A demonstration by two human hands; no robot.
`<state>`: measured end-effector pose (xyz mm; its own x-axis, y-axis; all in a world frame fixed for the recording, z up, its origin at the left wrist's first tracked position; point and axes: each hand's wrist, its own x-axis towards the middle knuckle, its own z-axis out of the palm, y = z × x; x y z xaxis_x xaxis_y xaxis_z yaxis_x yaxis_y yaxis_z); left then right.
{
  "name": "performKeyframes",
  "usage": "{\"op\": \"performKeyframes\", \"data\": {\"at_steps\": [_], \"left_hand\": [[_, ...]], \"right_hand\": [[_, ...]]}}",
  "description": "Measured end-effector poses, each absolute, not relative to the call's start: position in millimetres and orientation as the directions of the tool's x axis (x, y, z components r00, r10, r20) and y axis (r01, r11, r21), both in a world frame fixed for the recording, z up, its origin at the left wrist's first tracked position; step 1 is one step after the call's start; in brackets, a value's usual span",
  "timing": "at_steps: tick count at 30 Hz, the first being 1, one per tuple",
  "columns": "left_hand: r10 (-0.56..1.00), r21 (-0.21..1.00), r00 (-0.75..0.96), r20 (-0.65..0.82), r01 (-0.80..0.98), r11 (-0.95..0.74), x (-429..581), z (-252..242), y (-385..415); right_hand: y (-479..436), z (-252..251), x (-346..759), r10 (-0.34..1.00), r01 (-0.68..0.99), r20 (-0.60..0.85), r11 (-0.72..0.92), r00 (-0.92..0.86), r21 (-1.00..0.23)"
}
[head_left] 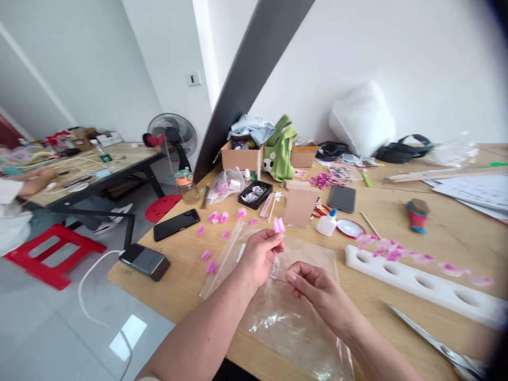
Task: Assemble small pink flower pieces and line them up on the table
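Pinched between the fingertips of my left hand (262, 255) is a small pink flower piece (279, 225), held upright above a clear plastic bag (289, 328). My right hand (313, 288) is lower and to the right, its thumb and forefinger pressed together on a thin strand that runs leftward below my left hand. The two hands are apart. Several loose pink pieces (211, 267) are scattered on the wooden table (178, 286) left of the bag. More pink petals (392, 251) lie along a white foam block with holes (407, 278) at the right.
Scissors (436, 344) lie at the lower right. Behind the bag are a glue bottle (326, 223), a cardboard piece (300, 203) and a black tray (255, 194). A phone (177, 224) and a dark device (144, 261) rest at the left edge. Another person's arm (37, 181) shows far left.
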<state>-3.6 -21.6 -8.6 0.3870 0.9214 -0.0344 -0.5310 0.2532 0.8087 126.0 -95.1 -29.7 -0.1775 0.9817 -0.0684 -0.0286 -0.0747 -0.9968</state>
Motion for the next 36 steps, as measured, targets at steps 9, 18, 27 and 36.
{"op": "performKeyframes", "data": {"at_steps": [9,18,27,36], "left_hand": [[0.994,0.982,0.063,0.093,-0.173,-0.081,-107.6,34.2,-18.9],[0.991,0.312,-0.083,0.106,0.949,0.046,-178.9,2.6,-22.4],[0.987,0.159,-0.117,0.108,0.982,0.099,-174.8,-24.1,-20.4],[0.991,0.172,-0.109,0.072,0.980,0.095,-177.7,-23.3,-23.5]], "right_hand": [[-91.8,-35.9,137.6,0.985,0.086,-0.089,-0.076,-0.147,-0.993],[-91.1,-36.2,135.7,0.987,0.180,-0.096,-0.072,-0.130,-0.981],[-90.3,-39.8,139.2,0.987,0.240,-0.092,-0.058,-0.132,-0.969],[-89.4,-41.2,141.3,0.983,0.261,-0.122,-0.082,-0.139,-0.962]]}}
